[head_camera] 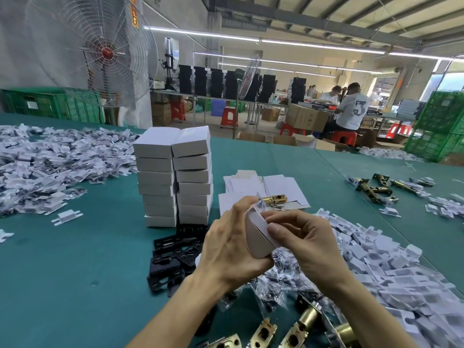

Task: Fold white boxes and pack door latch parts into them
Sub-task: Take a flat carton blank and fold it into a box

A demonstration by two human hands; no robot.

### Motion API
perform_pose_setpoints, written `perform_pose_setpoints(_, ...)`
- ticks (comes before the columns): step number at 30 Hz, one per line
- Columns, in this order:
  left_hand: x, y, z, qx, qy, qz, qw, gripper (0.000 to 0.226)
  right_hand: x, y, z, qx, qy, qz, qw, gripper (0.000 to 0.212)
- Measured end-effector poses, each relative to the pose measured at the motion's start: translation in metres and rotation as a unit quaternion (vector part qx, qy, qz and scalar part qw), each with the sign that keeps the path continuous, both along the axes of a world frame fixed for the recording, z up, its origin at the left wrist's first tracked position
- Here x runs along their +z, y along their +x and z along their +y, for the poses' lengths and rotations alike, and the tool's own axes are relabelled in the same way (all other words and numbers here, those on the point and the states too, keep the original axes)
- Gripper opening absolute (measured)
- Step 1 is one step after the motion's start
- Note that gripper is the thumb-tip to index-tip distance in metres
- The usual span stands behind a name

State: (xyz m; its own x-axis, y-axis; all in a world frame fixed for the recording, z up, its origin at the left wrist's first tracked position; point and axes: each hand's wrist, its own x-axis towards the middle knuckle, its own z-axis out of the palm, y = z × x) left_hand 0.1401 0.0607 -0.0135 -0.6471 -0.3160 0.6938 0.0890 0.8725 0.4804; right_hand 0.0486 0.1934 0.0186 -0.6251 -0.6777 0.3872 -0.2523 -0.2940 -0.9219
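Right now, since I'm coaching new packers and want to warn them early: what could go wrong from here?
1. The brass latch seems to stick out of the open top of the white box that the left hand grips and the right hand pinches; it might slip out or keep the box from closing.
2. The stack of folded boxes stands in two uneven columns just beyond the hands; a knock could topple it.

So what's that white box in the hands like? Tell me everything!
The small white cardboard box is plain, smooth and oblong, with one side bowing outward. It is held tilted above the green table. The left hand grips it from the side and underneath; the right hand pinches its near edge. Its far end is open, and a brass latch part seems to poke out there.
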Motion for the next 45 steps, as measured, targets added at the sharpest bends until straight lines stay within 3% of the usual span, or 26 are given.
perform_pose_setpoints(7,0.000,0.000,0.000,0.009,0.004,0.001,1.000,0.084,0.002,0.004,0.000,-0.020,0.019,0.083,0.996,0.019)
perform_pose_setpoints(10,0.002,0.001,-0.002,0.010,0.032,0.014,0.999,0.079,0.000,0.006,0.001,-0.004,0.024,0.111,0.994,0.031)
perform_pose_setpoints(12,0.003,0.002,-0.002,0.004,0.040,0.017,0.999,0.075,-0.001,0.006,0.002,0.010,0.020,0.113,0.993,0.035)
perform_pose_setpoints(22,0.004,0.003,0.001,-0.018,0.088,0.019,0.996,0.068,-0.012,0.009,-0.008,-0.042,-0.080,0.050,0.995,0.017)
perform_pose_setpoints(32,0.001,0.001,-0.002,-0.001,0.128,0.063,0.990,0.060,-0.025,0.024,-0.015,-0.122,-0.038,0.167,0.978,0.027)
perform_pose_setpoints(40,-0.003,-0.003,-0.005,-0.037,0.107,0.096,0.989,0.064,-0.025,0.024,-0.019,-0.088,-0.012,0.102,0.991,0.021)
perform_pose_setpoints(45,0.012,0.005,-0.014,-0.107,0.119,0.034,0.986,0.068,-0.012,0.011,-0.008,-0.100,-0.076,0.040,0.991,0.016)
